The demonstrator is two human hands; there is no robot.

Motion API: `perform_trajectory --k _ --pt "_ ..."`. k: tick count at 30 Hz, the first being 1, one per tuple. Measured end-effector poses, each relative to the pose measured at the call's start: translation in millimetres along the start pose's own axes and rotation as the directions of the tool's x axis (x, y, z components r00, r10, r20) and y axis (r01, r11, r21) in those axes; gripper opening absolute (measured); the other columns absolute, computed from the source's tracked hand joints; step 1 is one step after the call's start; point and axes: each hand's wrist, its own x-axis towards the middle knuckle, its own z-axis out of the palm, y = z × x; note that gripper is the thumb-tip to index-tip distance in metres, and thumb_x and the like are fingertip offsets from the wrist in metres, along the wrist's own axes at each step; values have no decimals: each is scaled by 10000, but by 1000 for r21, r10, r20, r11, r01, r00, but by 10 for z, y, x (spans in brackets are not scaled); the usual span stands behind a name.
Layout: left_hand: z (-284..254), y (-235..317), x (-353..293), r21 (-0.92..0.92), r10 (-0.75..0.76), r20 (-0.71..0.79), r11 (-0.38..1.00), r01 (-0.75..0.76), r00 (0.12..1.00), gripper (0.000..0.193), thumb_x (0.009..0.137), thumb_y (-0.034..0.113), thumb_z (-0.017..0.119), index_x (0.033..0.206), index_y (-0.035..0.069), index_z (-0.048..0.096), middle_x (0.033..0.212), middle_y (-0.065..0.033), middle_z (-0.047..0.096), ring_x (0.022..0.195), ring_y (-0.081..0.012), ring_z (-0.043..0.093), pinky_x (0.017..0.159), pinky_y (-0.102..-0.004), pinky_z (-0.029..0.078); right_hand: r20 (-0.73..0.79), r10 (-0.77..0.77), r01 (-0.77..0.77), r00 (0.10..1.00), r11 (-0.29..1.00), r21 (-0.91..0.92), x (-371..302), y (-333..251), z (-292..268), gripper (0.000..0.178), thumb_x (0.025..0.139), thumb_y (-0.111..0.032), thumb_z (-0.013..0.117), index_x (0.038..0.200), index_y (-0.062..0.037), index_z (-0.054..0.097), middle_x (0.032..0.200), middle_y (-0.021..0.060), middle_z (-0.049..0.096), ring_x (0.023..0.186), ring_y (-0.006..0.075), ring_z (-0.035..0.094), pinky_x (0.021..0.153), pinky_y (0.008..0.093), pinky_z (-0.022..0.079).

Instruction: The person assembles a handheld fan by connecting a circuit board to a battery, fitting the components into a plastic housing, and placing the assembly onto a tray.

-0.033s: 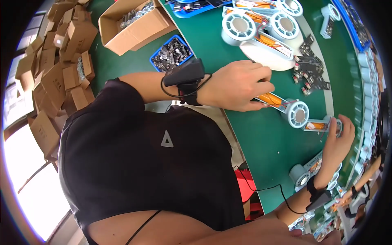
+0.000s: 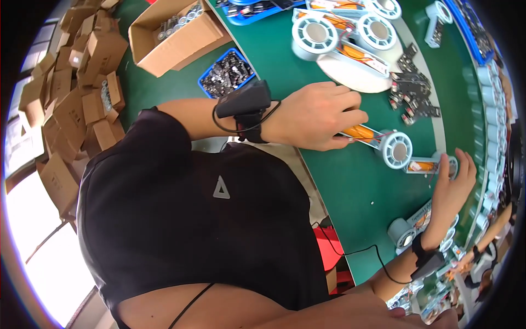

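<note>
Left hand: fingers clamped on handle end of a grey-blue fan unit, over the worktop. Right hand: fingers at round end of a second unit; can't tell if clamped. Units sit nearly touching, so a tug could knock them; exposed red wires might snag. Beyond: circuit boards, stacked fan units crowd the far-left side.

Left hand curls, fingers bent; right hand extends, fingers parted
</note>
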Motion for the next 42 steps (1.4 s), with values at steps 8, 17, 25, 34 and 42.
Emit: perform_trajectory --k 8,17,25,34,42 --pt "377 270 250 -61 -117 125 990 125 985 345 774 171 753 1076 71 620 963 -82 568 823 -255 634 670 -395 535 726 420 -698 545 706 116 -28 -9 -198 316 933 -198 713 1198 -32 667 1009 122 688 938 224 662 817 330 511" --pt "1281 513 773 -297 -53 93 952 79 994 273 801 192 711 998 25 624 955 -128 584 840 -330 669 662 -457 542 317 196 -303 928 893 332 287 -412 -108 288 907 -175 721 1150 -28 679 1072 126 708 955 279 686 830 395 532" --pt "1026 436 612 -435 92 82 899 -48 992 164 823 195 700 872 42 670 802 -89 628 801 -314 630 676 -459 522 634 58 -207 771 965 163 681 -835 281 234 888 -221 724 988 -17 669 1014 178 689 875 404 680 747 467 543" --pt "982 302 525 -474 320 -28 830 -295 947 93 822 142 670 768 80 628 735 -57 580 729 -256 614 643 -392 506 329 129 -221 935 940 259 651 -892 345 214 882 -149 695 1056 -40 634 896 155 670 861 380 672 716 460 540" --pt "990 399 558 -521 286 -130 795 -311 949 50 775 78 700 811 85 665 790 -35 596 763 -256 614 659 -382 489 360 154 -249 920 939 236 435 -772 63 327 849 -75 701 1162 -40 612 843 151 650 793 346 650 687 452 525"
